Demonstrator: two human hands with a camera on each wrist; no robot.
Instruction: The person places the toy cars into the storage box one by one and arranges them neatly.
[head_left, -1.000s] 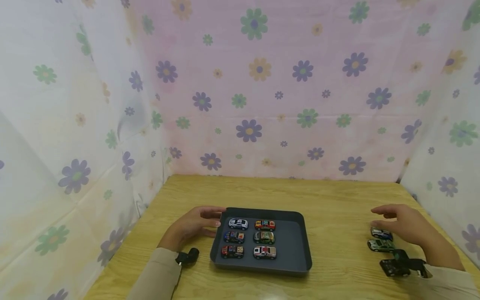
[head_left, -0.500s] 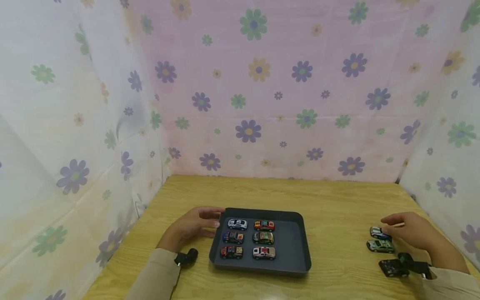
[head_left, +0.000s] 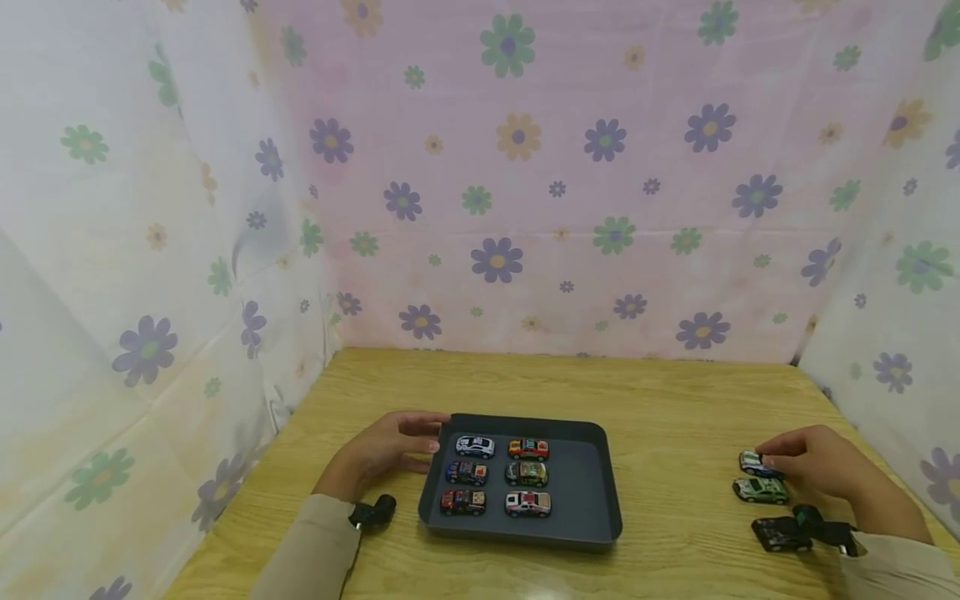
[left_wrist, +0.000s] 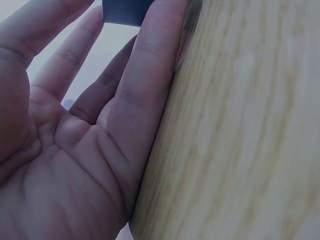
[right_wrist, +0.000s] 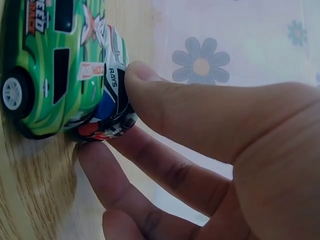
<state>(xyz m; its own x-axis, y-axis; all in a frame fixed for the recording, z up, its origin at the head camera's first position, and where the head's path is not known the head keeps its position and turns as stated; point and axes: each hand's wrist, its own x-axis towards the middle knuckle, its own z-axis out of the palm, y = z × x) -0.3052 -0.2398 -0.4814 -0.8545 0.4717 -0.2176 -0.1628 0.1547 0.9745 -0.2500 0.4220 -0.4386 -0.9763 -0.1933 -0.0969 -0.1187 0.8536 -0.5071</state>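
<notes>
My right hand point(head_left: 825, 467) pinches a white and blue toy car point(head_left: 752, 463) on the table at the right. In the right wrist view, the thumb presses one side of this toy car point(right_wrist: 117, 75) and the fingers reach under its end. A green toy car point(head_left: 761, 490) stands close beside it, nearer to me. My left hand point(head_left: 382, 448) lies at the left side of a dark grey tray point(head_left: 581, 479), fingers loosely extended with their tips at its wall. In the left wrist view, the palm and fingers point(left_wrist: 145, 60) show beside a dark corner of the tray.
Several toy cars stand in two columns in the left and middle of the tray, such as a white and red one point(head_left: 528, 504). A black toy car point(head_left: 780, 534) sits near the right wrist camera. Flowered cloth point(head_left: 525, 183) encloses the wooden table point(head_left: 675, 417).
My right hand has drawn back slightly from above the white and blue toy car, then closed thumb and fingers on it. The left hand and tray keep their place.
</notes>
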